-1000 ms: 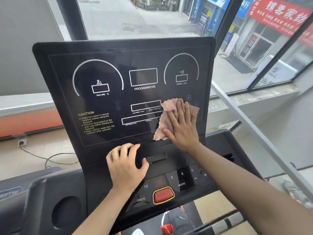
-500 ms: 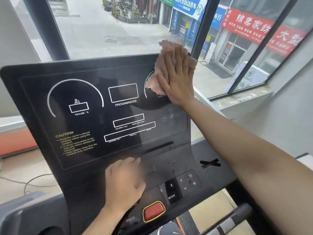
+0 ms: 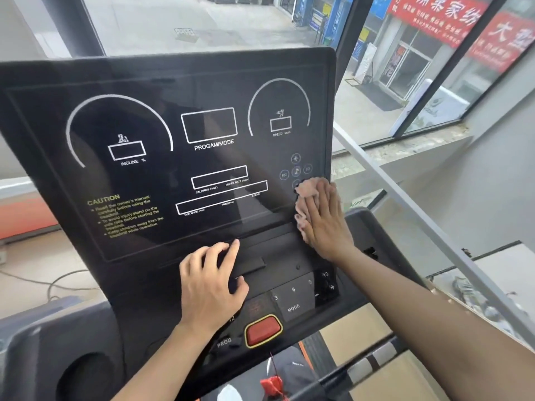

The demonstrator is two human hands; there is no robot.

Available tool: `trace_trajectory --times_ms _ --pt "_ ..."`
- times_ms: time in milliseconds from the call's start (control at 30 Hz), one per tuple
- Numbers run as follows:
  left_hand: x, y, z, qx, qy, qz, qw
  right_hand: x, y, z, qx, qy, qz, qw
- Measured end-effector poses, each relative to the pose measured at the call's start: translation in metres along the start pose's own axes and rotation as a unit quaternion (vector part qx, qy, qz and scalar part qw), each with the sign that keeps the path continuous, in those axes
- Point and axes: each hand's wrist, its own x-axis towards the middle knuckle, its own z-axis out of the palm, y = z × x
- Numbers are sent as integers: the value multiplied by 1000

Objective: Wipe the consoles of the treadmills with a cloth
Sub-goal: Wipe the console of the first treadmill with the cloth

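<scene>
While right hand point(image 3: 324, 224) presses cloth point(image 3: 308, 190) flat on console point(image 3: 173, 82), I read step as wiping display, lower right corner, just beside right edge. Fingers straight and together; cloth pinned beneath, top edge showing past fingertips. Left hand point(image 3: 211, 285) rests on ledge below display, fingers loosely spread, holding nothing; bracing, I judge. Next move calls for even palm pressure, stroke left across rest of display, then nearer, over keypad point(image 3: 293, 299). Caution: avoid pressing red button point(image 3: 262, 331) beside left wrist.
</scene>
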Motion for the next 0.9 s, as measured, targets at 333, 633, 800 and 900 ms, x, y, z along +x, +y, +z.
trace_trajectory --times_ms 333,633,800,900 --pt "-37 -14 -14 -94 0 -15 995 -48 -87 42 194 23 150 969" --pt "-83 -55 -38 -80 29 -185 979 -44 -91 22 166 44 68 983" --pt "-117 -71 -46 -119 -28 -321 939 -39 -100 25 138 24 42 989" --pt "-126 -70 -49 -142 -38 -326 934 -36 -120 20 93 26 -7 995"
